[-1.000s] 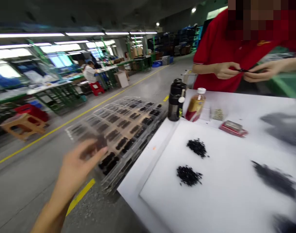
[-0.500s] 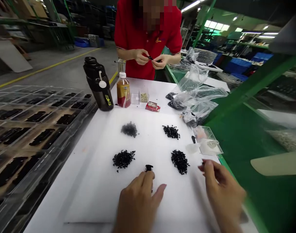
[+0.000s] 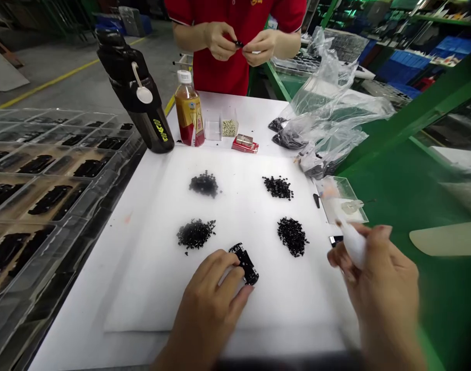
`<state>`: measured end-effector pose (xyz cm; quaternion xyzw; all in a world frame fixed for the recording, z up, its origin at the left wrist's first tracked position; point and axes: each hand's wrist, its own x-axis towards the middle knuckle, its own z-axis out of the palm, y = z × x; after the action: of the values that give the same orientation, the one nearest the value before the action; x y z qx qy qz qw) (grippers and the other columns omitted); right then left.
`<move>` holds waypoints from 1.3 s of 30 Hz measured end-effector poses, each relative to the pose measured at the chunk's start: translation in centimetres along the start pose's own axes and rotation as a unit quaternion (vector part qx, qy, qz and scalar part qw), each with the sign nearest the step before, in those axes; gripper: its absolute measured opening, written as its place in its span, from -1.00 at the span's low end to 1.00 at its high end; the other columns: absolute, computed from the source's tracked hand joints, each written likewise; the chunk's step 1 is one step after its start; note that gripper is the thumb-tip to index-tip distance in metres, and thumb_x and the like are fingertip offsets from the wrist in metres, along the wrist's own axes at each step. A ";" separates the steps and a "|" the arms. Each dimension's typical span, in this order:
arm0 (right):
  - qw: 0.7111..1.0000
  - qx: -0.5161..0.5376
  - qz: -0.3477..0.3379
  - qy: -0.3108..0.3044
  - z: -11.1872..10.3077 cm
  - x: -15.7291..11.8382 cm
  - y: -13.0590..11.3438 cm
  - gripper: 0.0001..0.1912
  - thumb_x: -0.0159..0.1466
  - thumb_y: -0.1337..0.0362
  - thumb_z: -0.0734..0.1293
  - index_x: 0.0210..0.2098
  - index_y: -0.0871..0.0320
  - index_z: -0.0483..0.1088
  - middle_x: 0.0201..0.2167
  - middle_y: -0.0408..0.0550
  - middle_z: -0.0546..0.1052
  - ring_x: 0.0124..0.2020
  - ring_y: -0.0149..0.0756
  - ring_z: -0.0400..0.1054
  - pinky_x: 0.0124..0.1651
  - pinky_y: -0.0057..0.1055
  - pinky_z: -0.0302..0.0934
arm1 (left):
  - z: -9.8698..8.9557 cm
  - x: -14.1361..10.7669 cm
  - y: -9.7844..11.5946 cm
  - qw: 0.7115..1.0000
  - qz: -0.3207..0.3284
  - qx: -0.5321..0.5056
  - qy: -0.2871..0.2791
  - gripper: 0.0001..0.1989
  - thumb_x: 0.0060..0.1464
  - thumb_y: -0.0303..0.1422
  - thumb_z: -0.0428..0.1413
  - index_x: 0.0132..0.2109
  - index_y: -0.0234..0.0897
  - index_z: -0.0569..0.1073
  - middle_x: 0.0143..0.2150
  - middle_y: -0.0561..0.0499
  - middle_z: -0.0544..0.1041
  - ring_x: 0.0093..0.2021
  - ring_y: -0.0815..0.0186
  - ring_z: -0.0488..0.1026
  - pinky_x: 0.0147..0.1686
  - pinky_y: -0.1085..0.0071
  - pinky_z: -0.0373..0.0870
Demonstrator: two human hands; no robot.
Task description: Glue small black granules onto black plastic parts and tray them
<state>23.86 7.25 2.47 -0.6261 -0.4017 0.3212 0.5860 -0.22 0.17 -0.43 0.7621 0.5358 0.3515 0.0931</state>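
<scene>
Left hand [image 3: 206,301] fingers clamped on black part [image 3: 245,264], right hand [image 3: 384,281] fingers on white bulb [image 3: 353,245]; slip could scatter black granules [image 3: 292,236].

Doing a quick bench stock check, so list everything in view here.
drink flask: one, black, back left of bench
plastic bottle: one, amber, beside flask
small box: one, clear with pale pieces, back of bench
packet: one, red, back of bench
foam sheet: one, white, on bench
granule piles: four, black, on foam sheet
plastic bags: several, clear, back right
compartment trays: several, clear with black parts, left of bench
small tray: one, clear, right of sheet
co-worker: one, red shirt, across bench
left hand: one, holding black part on sheet
right hand: one, holding white tapered object
</scene>
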 end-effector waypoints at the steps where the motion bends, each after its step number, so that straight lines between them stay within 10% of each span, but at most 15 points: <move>1: 0.997 0.057 0.047 0.006 -0.1 -0.9 -0.3 -0.65 0.35 -0.05 0.40 -0.29 0.13 0.47 -0.68 -0.29 0.18 -0.61 -0.39 0.11 -0.49 -0.39 0.18 | -0.1 0.2 -0.1 1.000 0.005 -0.012 -0.004 -0.92 0.29 -0.51 0.14 -0.10 -0.28 0.50 -0.07 -0.12 0.55 0.00 0.14 0.52 0.00 0.14 0.64; 8: 0.959 0.243 0.137 -0.054 1.5 -5.0 1.4 -0.55 0.25 0.21 0.49 -0.48 0.10 0.11 -0.60 -0.32 0.10 -0.57 -0.45 0.07 -0.51 -0.50 0.17 | -0.3 0.2 -1.0 0.996 0.012 -0.082 -0.033 -0.86 0.29 -0.54 0.15 -0.04 -0.30 0.52 0.04 -0.09 0.55 0.13 0.22 0.50 0.17 0.25 0.58; 39: 0.995 0.067 0.073 0.008 1.5 -6.5 3.1 -0.55 0.22 0.11 0.55 -0.57 0.11 0.28 -0.63 -0.23 0.18 -0.57 -0.34 0.20 -0.53 -0.33 0.22 | -0.5 0.2 -0.8 0.995 -0.004 -0.089 -0.054 -0.76 0.26 -0.56 0.17 0.05 -0.32 0.51 0.14 -0.13 0.53 0.22 0.19 0.48 0.23 0.20 0.55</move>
<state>19.88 2.22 -1.17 -0.6159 -0.3276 0.3844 0.6046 -1.09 0.61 -0.42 0.7667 0.4995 0.3556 0.1906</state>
